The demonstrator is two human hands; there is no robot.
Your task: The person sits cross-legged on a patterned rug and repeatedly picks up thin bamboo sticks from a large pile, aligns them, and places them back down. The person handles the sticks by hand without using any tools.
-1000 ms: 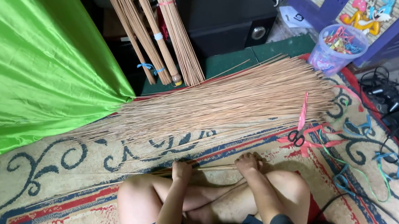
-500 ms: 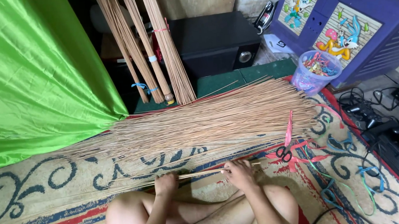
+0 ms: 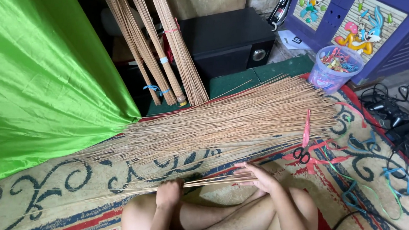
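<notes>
While the person sits cross-legged on the patterned carpet, a small bundle of thin sticks lies level across the lap, just above the knees. These sticks are pale tan, long and very slender, bunched tight at the middle and trailing out to fine tips at the left. The left hand has its grip closed in a fist around the bundle, while the right hand rests on the thicker ends with fingers loosely curled over them, only partly closed. Just beyond the hands a far bigger heap of the same sticks fans across the carpet. Red-handled scissors lie to the right of it among loose coloured ribbons. Further back, tied stick bundles lean upright beside a black speaker box, a clear tub of ribbon scraps stands by a purple cabinet, and green cloth hangs at the left. Compared with half a second ago, the hands sit further apart along the bundle, and the bundle now looks gathered rather than just picked up.
</notes>
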